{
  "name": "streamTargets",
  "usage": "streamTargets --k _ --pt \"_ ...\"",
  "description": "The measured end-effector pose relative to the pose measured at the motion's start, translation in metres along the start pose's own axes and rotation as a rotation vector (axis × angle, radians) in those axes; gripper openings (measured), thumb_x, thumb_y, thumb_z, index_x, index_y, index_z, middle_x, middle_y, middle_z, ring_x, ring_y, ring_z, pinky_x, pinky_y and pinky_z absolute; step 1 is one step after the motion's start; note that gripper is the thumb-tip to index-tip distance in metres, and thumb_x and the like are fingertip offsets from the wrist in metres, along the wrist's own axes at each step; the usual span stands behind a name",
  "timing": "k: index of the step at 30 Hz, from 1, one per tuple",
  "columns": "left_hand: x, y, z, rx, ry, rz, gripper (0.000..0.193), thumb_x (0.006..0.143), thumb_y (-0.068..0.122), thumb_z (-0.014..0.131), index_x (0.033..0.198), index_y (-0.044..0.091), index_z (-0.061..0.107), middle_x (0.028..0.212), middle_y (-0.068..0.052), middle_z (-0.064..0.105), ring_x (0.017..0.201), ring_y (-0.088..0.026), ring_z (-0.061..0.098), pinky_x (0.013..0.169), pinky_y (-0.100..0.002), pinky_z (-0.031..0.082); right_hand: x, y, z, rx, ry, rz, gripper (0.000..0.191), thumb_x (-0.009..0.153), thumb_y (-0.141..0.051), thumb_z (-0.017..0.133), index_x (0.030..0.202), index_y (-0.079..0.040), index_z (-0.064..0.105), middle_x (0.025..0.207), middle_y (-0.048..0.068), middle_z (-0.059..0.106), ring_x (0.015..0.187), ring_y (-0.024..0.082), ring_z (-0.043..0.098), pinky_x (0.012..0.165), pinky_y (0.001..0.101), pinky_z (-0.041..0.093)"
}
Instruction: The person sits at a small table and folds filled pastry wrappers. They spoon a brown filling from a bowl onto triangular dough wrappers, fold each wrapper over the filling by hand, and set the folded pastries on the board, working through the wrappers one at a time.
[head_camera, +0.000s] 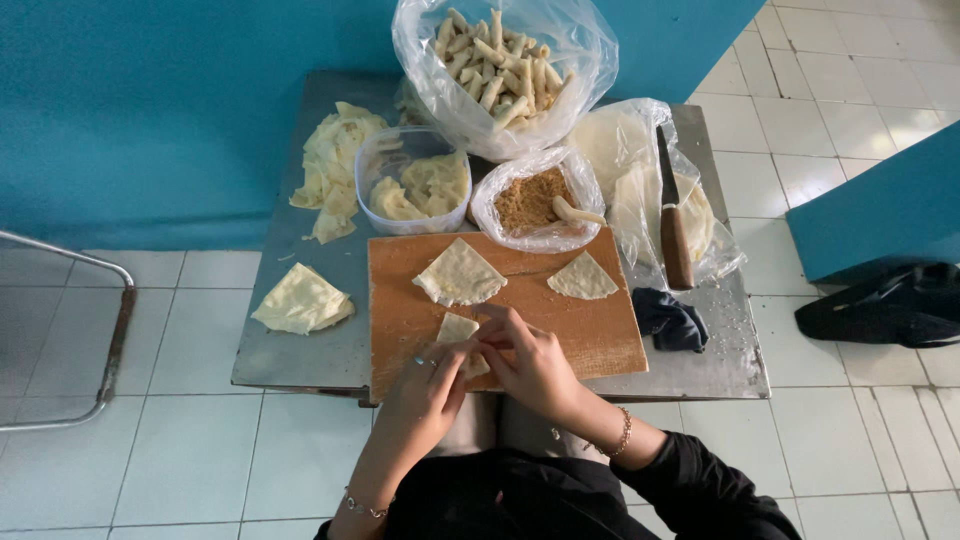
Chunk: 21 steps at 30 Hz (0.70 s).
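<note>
Both hands work one pastry wrapper (457, 330) at the near edge of the wooden board (600, 335): the left hand (428, 385) and right hand (530, 362) each pinch its folded edge in a fingertip grip. The folding step seems underway; next likely calls for tight, even rolling.

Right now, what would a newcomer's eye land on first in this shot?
Probably the two hands, left hand and right hand, pinching a pale wrapper at the near edge of the wooden board. Next, the big clear bag of rolls at the far end of the metal table. Then the knife lying on a plastic bag to the right.
</note>
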<state>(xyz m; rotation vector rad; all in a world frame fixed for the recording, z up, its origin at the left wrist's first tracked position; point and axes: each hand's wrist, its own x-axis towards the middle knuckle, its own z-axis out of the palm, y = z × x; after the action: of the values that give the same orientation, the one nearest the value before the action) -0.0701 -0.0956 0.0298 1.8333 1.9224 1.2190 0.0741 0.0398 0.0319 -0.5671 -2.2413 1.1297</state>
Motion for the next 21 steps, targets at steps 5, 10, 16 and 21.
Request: streamTargets --k 5,10,16,21 --pt "0.006 0.004 -0.008 0.02 -0.024 0.051 0.051 0.084 0.003 0.071 0.132 0.009 0.056 0.115 -0.014 0.066 0.096 -0.036 0.068 0.079 -0.046 0.054 0.0 0.0 0.002 -0.058 -0.037 -0.022 0.053 0.095 -0.003 0.067 0.143 -0.004 0.045 0.104 0.012 0.077 0.094 0.026 0.079 0.079 0.0329 0.065" --pt "0.002 -0.007 0.001 0.162 0.053 0.113 0.04 0.085 0.01 0.075 0.123 0.008 0.061 0.114 -0.012 0.067 0.088 -0.033 0.07 0.072 -0.043 0.055 0.003 0.001 -0.015 -0.149 -0.199 -0.134 0.058 0.096 -0.002 0.062 0.149 -0.002 0.039 0.113 0.013 0.076 0.096 0.029 0.078 0.079 0.0351 0.063" --pt "-0.003 -0.018 0.012 0.196 0.113 0.089 0.017 0.087 0.01 0.075 0.103 0.01 0.069 0.108 -0.003 0.069 0.083 -0.027 0.071 0.071 -0.038 0.057 0.017 0.005 -0.041 -0.068 -0.386 -0.307 0.083 0.086 -0.02 0.082 0.15 -0.001 0.032 0.114 0.013 0.074 0.103 0.03 0.076 0.083 0.0385 0.062" --pt "-0.001 -0.021 0.013 0.119 0.195 -0.004 0.012 0.085 0.009 0.074 0.095 0.01 0.067 0.1 -0.003 0.068 0.086 -0.028 0.071 0.071 -0.039 0.056 0.02 0.011 -0.042 -0.119 -0.448 -0.316 0.08 0.091 -0.021 0.081 0.152 -0.006 0.033 0.116 0.009 0.077 0.1 0.03 0.074 0.08 0.0377 0.061"
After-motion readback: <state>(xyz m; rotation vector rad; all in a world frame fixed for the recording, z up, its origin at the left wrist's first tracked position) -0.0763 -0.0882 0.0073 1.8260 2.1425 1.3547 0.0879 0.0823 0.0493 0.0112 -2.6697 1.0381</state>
